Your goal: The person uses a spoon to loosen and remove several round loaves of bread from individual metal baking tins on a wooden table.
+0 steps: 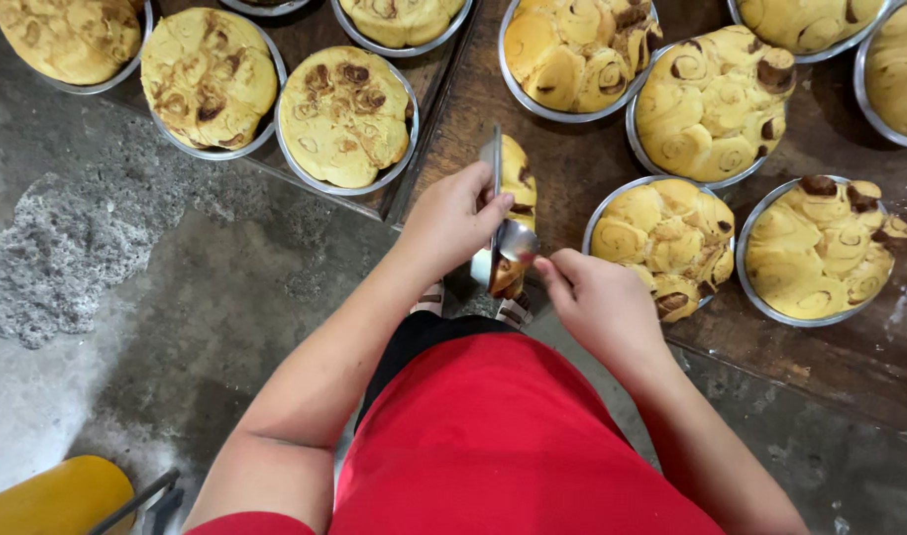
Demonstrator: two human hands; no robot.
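My left hand [455,216] grips a round metal pan [492,163] tipped up on its edge, with a golden swirl bread [516,178] inside it. My right hand [600,302] holds a metal spoon [517,241] against the lower side of that bread. Both hands meet over the near edge of the wooden table [572,163], in front of my red shirt [503,436].
Several round metal pans of baked swirl buns lie flat on the table: two to the right [666,238] [818,248], more behind [713,104] [577,54]. A dark tray [404,178] at the left carries further pans [346,117] [208,79]. Grey concrete floor [126,297] lies left; a yellow object [52,495] sits bottom left.
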